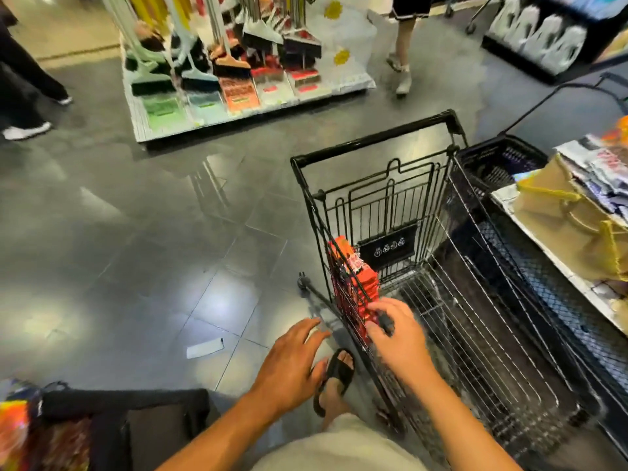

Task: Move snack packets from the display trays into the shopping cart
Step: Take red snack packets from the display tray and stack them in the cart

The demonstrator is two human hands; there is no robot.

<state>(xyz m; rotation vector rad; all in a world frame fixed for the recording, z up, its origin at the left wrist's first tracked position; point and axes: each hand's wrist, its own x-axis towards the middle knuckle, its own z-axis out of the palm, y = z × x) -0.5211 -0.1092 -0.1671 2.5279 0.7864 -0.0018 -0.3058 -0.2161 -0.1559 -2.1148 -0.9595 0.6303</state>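
Note:
A black wire shopping cart (pixel 373 137) stands in front of me on the right. A stack of red snack packets (pixel 356 277) stands on edge against the cart's left wall. My right hand (pixel 397 334) reaches over the cart's near left rim, its spread fingers touching the near end of the stack. My left hand (pixel 292 362) hovers outside the cart over the floor, fingers straight, holding nothing. At the bottom left, colourful packets (pixel 20 430) lie in a dark display tray, blurred.
A shelf with tan bags (pixel 560 212) runs along the cart's right side, and a black basket (pixel 499 161) sits behind it. A broom display (pixel 221 73) stands ahead. People's legs (pixel 402 62) pass at the back. A paper slip (pixel 205 348) lies on the grey floor.

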